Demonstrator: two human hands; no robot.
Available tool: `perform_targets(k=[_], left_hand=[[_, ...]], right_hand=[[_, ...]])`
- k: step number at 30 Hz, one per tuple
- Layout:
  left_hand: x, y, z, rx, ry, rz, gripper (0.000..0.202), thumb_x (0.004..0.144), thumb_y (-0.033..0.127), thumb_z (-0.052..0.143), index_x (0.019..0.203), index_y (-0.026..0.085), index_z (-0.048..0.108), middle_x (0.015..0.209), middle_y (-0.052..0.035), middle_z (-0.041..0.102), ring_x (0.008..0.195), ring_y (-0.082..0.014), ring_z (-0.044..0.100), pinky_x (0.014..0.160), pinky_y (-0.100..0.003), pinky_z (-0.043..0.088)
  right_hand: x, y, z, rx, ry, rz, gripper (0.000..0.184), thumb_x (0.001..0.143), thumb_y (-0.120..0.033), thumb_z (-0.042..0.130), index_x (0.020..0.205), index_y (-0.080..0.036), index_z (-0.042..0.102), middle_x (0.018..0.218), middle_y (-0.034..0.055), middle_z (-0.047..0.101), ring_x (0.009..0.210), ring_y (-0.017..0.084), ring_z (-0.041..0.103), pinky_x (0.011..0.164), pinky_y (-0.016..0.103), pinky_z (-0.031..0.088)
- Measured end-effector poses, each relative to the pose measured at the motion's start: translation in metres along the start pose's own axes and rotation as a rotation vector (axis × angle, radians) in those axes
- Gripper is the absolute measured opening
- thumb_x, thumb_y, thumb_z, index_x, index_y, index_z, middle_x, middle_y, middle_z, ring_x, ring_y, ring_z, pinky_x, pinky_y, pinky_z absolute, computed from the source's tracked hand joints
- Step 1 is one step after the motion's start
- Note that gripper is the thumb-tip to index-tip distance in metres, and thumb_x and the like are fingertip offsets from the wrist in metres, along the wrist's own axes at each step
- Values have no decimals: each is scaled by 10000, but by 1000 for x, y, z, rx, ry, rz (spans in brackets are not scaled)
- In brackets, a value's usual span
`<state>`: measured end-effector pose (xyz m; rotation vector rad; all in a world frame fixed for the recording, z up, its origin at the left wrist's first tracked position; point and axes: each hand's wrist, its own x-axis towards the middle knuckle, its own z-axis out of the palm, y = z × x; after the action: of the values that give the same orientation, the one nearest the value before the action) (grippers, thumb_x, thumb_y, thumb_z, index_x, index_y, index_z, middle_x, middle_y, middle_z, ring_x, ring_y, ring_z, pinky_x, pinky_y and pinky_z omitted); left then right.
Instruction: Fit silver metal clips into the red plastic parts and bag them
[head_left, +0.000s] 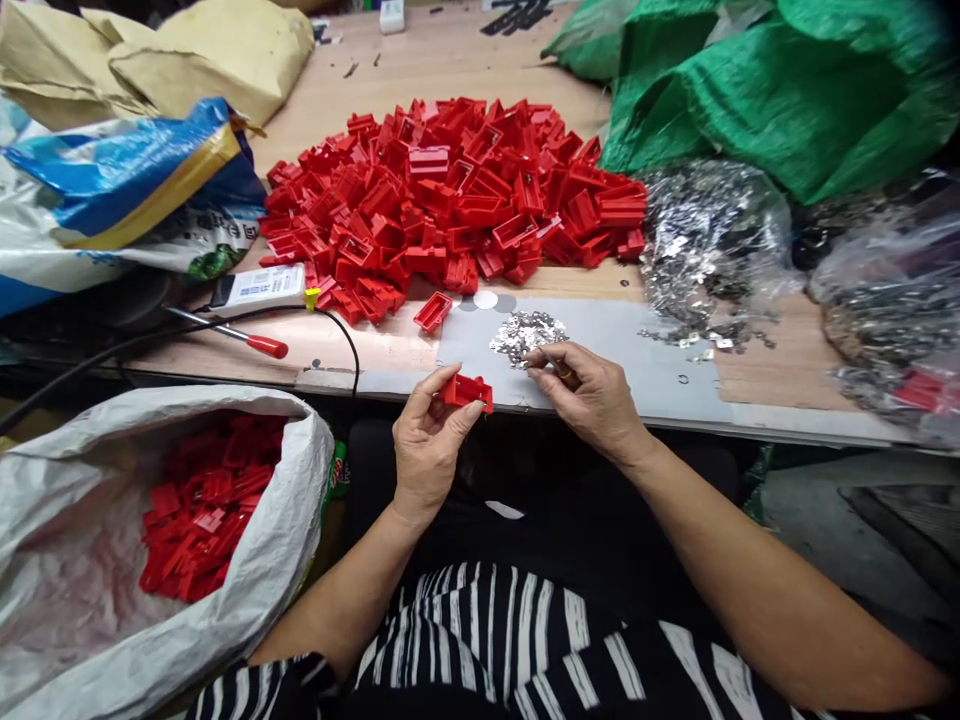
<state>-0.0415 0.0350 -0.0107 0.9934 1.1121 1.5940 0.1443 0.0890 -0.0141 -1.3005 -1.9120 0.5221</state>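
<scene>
My left hand (427, 440) pinches a small red plastic part (466, 390) at the table's front edge. My right hand (592, 398) is closed in a pinch just right of it, fingertips at a little heap of shiny metal clips (527, 333) on a grey sheet (637, 350); a thin yellowish thing shows between its fingers, too small to name. A big pile of the same red parts (450, 200) covers the middle of the wooden table (780, 375). One loose red part (433, 311) lies just in front of that pile.
A white sack (82, 600) at my lower left holds more red parts (202, 505). Clear bags of metal clips (709, 245) lie at right, a green bag (787, 90) behind. A red-handled screwdriver (240, 337), a white device (259, 287) and a black cable (341, 335) sit at left.
</scene>
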Motion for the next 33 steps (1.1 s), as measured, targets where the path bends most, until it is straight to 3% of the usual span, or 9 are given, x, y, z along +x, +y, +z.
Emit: perform_targets(k=[9, 16, 20, 24, 33], left_hand=[[3, -5, 8, -68, -38, -102, 417, 757, 204, 744, 1163, 254, 661, 1032, -10, 718, 932, -143, 666, 878, -229, 516], [-3, -6, 14, -110, -67, -191, 424, 800, 252, 705, 1217, 264, 629, 1061, -14, 715, 989, -158, 651, 931, -268, 485], [-7, -2, 14, -104, -86, -208, 433, 812, 271, 692, 1238, 270, 615, 1112, -25, 707, 1012, -179, 651, 960, -303, 475], [-10, 3, 13, -99, -87, -214, 427, 817, 285, 682, 1239, 267, 615, 1129, -30, 699, 1035, -189, 639, 960, -307, 475], [-16, 10, 17, -118, -120, -259, 419, 812, 297, 686, 1225, 254, 627, 1098, -45, 706, 1015, -200, 638, 961, -335, 460]], right_hand=[[0, 0, -2, 81, 4, -66, 74, 866, -173, 597, 917, -215, 631, 872, 29, 698, 811, 166, 650, 742, 280, 511], [-1, 3, -4, 148, -11, 24, 67, 848, -221, 632, 915, -212, 636, 831, 13, 698, 716, 145, 631, 674, 251, 492], [-6, -6, -9, 228, -74, 70, 52, 854, -246, 620, 876, -205, 644, 782, 3, 672, 597, 118, 560, 560, 234, 443], [-17, -21, -10, 281, -134, -11, 49, 875, -217, 594, 862, -208, 640, 801, 11, 651, 656, 128, 575, 593, 239, 451], [-27, -33, -19, 278, -55, -119, 85, 885, -142, 581, 887, -218, 619, 835, 25, 622, 739, 145, 588, 635, 249, 473]])
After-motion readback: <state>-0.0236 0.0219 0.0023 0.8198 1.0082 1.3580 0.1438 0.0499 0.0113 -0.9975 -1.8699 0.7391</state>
